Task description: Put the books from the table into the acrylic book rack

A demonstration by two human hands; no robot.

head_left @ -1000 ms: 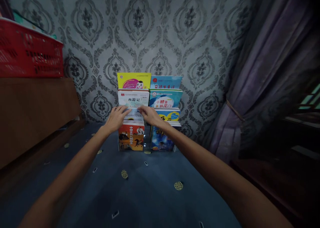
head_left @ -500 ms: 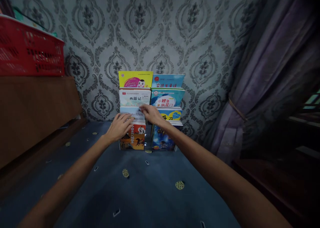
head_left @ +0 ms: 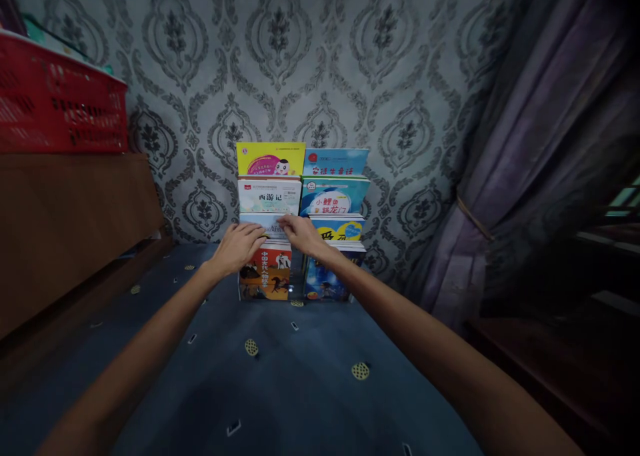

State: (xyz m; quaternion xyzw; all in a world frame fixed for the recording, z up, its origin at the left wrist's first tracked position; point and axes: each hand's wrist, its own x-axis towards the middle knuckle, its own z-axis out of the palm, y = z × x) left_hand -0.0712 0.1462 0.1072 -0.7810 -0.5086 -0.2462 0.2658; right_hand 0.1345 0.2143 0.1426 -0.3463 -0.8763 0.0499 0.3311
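Books stand upright in stepped rows, two columns wide. My left hand (head_left: 239, 248) lies with fingers stretched flat over the lower left of a pale blue book (head_left: 255, 220), just above an orange book (head_left: 273, 273) in the front row. At the pale blue book's right side, my right hand (head_left: 302, 236) has its fingers drawn together on the cover; the fingertips partly hide its title. Behind it rise a white book (head_left: 270, 196) and a yellow book (head_left: 271, 157). To the right stand a yellow-and-blue book (head_left: 345, 229), a teal book (head_left: 335, 196) and a dark blue book (head_left: 327, 283).
A light blue book (head_left: 337, 161) stands at the back right, against the patterned wall (head_left: 280, 76). A red basket (head_left: 60, 96) sits on a brown wooden cabinet (head_left: 75, 229) at left. A purple curtain (head_left: 505, 176) hangs at right. Blue patterned cloth (head_left: 300, 376) lies underneath.
My right hand has shifted slightly down on the pale blue book. My left hand has slid a little to the left. The books look nearly unmoved.
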